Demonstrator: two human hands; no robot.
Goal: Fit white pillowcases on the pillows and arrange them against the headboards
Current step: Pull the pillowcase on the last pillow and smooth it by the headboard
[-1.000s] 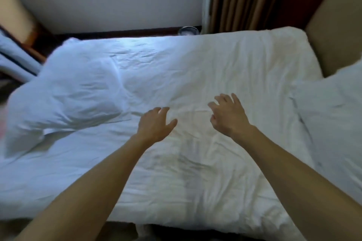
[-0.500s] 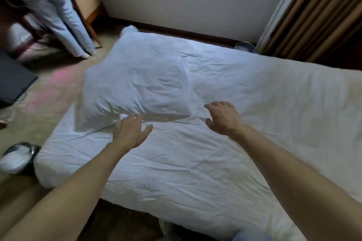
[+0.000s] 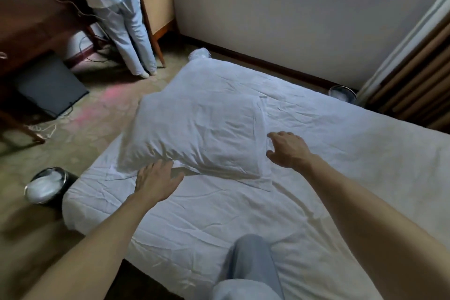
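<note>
In the head view I see the white pillow (image 3: pixel 202 129) lying on the bed (image 3: pixel 328 178), toward its 9 o'clock end. My left hand (image 3: pixel 155 180) is at the pillow's 6 o'clock edge, with fingers straight and spread and the tips just at the fabric. My right hand (image 3: pixel 289 148) is at its 3 o'clock corner, fingers loosely bent, gripping nothing. A bin (image 3: pixel 46 185) stands on the floor at 8 o'clock.

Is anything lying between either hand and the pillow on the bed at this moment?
Nothing visible does. The left hand is at the near edge of the pillow and the right hand at its right end, both open, with only bare bed sheet around them.
</note>
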